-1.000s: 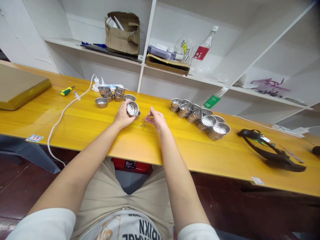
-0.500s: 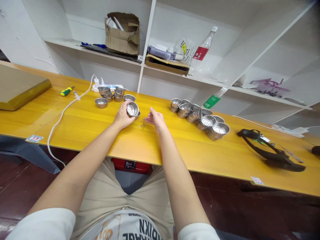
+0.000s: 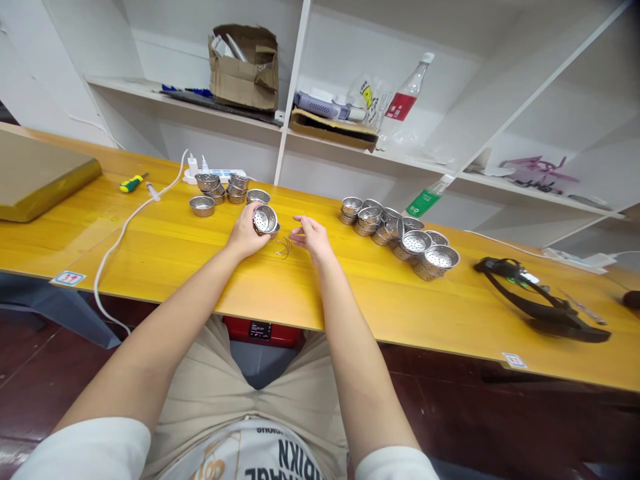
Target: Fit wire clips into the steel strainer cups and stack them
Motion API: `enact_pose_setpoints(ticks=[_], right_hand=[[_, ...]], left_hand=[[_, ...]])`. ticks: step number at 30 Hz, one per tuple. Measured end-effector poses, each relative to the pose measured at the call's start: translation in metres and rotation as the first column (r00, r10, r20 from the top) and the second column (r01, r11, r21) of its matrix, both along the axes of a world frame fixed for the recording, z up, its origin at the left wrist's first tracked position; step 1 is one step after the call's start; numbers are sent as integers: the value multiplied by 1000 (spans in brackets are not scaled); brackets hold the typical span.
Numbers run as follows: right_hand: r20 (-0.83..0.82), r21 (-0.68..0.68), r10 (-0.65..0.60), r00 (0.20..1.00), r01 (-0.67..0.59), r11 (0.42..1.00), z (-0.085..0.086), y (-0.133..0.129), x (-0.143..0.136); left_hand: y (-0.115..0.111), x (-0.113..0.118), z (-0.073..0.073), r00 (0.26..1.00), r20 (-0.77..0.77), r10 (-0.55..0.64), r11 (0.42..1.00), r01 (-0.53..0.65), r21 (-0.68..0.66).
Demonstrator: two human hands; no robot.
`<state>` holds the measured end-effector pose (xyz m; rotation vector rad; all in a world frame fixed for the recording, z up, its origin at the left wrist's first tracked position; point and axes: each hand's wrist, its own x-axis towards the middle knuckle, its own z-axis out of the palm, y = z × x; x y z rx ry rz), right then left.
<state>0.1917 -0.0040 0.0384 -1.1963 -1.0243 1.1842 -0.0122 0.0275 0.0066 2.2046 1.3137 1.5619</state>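
My left hand (image 3: 243, 233) is closed around a small perforated steel strainer cup (image 3: 265, 219), tilted so its holed bottom faces me. Part of another metal rim shows just behind and below it. To the right, my right hand (image 3: 311, 237) hovers with fingers stretched out and apart, and nothing shows in it. Several thin curved wires (image 3: 285, 248) lie on the table between the two hands. Beyond my left hand stands one more cup (image 3: 259, 196), with stacked cups (image 3: 207, 181) and a single shallow cup (image 3: 202, 207) to its left.
A long cluster of stacked strainer cups (image 3: 415, 243) stands to the right. Farther right lies a black headset (image 3: 545, 300). A white cable (image 3: 127, 230), a screwdriver (image 3: 133, 183) and a flat box (image 3: 45, 173) are on the left. Shelves rise behind the table, and a green-labelled bottle (image 3: 425, 198) leans there.
The fingers of my right hand have spread and shifted slightly left. My left hand keeps the strainer cup in the same place.
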Motion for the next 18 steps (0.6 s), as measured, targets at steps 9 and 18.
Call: enact_pose_setpoints(ticks=[9, 18], right_hand=[[92, -76, -5, 996, 12, 997, 5, -4, 1], [117, -1, -16, 993, 16, 1000, -6, 5, 5]], left_hand=[[3, -1, -3, 1000, -14, 3, 1000, -3, -4], [-1, 0, 1, 1000, -18, 10, 1000, -10, -20]])
